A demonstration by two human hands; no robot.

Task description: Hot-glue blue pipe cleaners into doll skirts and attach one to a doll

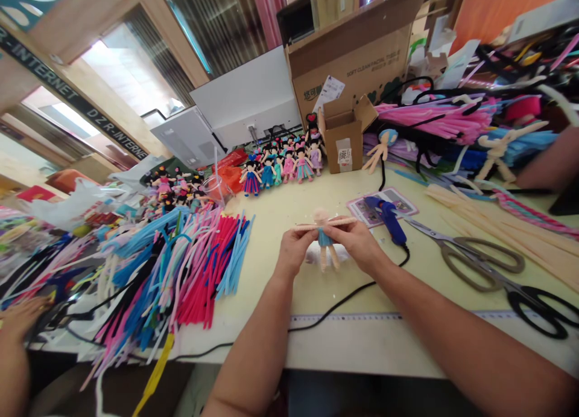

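Between my two hands is a small pipe-cleaner doll (324,236) with a cream head, outstretched cream arms, a light blue body and two cream legs hanging down. My left hand (296,247) pinches the doll at its left arm and side. At the other arm, the fingers of my right hand (357,239) are closed on the doll too. A white patch lies on the table under the doll's legs. To the right of my right hand rests a blue glue gun (391,221) on a printed card (357,210), its black cord (337,301) running beneath my right forearm.
Two pairs of scissors (479,263) lie at right, beside cream pipe cleaners (502,224). Bundles of coloured pipe cleaners (199,266) cover the left. Finished dolls (289,163) stand at the back near a small cardboard box (342,140). A co-worker's hand (27,311) shows far left.
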